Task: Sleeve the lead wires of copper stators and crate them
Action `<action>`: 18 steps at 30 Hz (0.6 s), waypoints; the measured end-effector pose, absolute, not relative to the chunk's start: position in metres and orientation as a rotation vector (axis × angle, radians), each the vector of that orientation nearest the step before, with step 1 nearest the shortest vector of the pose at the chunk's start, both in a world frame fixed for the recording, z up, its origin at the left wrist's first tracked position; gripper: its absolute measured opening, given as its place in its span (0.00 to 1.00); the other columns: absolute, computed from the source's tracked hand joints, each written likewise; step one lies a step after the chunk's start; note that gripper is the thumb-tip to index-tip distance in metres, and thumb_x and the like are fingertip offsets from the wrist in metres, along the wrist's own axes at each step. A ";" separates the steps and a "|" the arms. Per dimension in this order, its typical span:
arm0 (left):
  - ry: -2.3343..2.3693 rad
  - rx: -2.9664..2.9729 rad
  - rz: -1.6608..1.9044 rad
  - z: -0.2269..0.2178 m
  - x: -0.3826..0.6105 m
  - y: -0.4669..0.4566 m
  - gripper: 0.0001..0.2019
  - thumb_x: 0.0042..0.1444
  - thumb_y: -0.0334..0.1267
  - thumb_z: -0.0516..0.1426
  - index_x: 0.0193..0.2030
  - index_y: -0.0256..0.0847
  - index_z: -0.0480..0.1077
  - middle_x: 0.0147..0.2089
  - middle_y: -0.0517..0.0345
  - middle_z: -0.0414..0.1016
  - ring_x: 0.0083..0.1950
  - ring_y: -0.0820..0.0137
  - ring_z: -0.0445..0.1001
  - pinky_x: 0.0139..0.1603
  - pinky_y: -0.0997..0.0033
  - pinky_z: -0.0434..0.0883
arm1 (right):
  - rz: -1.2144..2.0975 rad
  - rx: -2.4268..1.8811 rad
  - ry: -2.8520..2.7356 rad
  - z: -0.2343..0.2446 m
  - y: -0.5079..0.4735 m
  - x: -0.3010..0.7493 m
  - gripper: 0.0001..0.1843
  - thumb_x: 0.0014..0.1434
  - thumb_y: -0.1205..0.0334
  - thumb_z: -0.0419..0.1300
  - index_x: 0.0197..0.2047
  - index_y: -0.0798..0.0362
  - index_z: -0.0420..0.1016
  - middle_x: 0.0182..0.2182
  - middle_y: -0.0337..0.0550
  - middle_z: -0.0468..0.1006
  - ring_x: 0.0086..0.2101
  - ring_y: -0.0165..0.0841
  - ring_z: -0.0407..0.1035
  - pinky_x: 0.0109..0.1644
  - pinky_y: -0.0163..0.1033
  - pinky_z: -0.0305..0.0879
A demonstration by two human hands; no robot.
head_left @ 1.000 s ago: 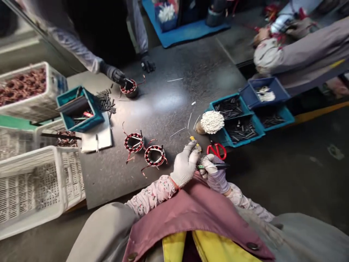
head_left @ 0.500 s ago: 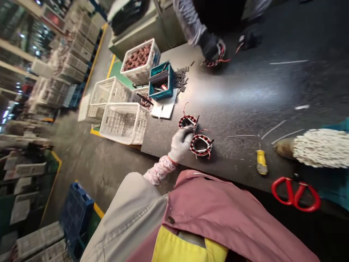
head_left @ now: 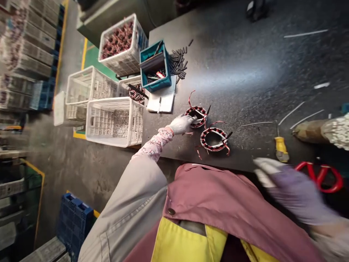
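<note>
My left hand [head_left: 182, 124], in a white knitted glove, grips the near-left rim of one wound motor stator [head_left: 205, 114], its fingertips reaching into the ring. This stator has red-and-black windings, a white sleeve across it and loose red leads. Just nearer to me lies a second stator [head_left: 202, 142] of the same kind, flat on the table and untouched. At the right, my right hand [head_left: 289, 187], in a white and purple glove, is motion-blurred over the table's edge. Its fingers stretch out with nothing seen in them, close to the red-handled scissors [head_left: 334, 178].
A yellow-handled tool [head_left: 281, 149] and thin white sleeves [head_left: 291, 113] lie on the right. At the far left stand a teal bin [head_left: 155, 86], scattered black tubes [head_left: 178, 63], a notepad [head_left: 166, 102] and white crates [head_left: 107, 140]. A dark glove [head_left: 256, 11] shows at the far edge.
My right hand has come into view from the right. My left hand stays at the farther stator, its fingers now on the near-left rim. The camera has shifted; the co-worker has mostly left view.
</note>
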State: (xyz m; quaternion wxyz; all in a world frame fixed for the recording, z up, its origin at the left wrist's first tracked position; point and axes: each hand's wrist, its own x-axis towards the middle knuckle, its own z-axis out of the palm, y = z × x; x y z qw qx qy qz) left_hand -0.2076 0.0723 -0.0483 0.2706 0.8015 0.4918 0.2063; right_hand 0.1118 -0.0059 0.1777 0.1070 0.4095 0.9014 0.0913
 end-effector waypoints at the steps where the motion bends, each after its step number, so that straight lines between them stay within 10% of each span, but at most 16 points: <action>1: 1.302 2.194 0.557 -0.055 -0.210 0.069 0.25 0.61 0.30 0.49 0.66 0.32 0.59 0.62 0.38 0.67 0.64 0.60 0.64 0.68 0.54 0.55 | 0.290 1.120 2.692 0.155 -0.019 0.093 0.19 0.63 0.58 0.49 0.53 0.49 0.75 0.49 0.51 0.76 0.45 0.42 0.73 0.50 0.44 0.73; 7: 1.068 2.372 0.637 -0.071 -0.222 0.046 0.26 0.61 0.26 0.43 0.67 0.28 0.57 0.48 0.38 0.77 0.54 0.62 0.72 0.68 0.53 0.54 | 0.452 1.060 2.458 0.047 -0.015 0.017 0.25 0.59 0.67 0.53 0.58 0.71 0.68 0.53 0.67 0.71 0.55 0.50 0.64 0.60 0.52 0.61; 18: 1.200 0.995 1.035 -0.085 -0.173 0.042 0.26 0.48 0.44 0.64 0.53 0.35 0.72 0.48 0.43 0.76 0.58 0.55 0.71 0.62 0.60 0.63 | 0.346 1.239 1.806 0.043 0.022 -0.033 0.22 0.60 0.53 0.57 0.48 0.64 0.74 0.41 0.62 0.76 0.43 0.47 0.70 0.45 0.44 0.60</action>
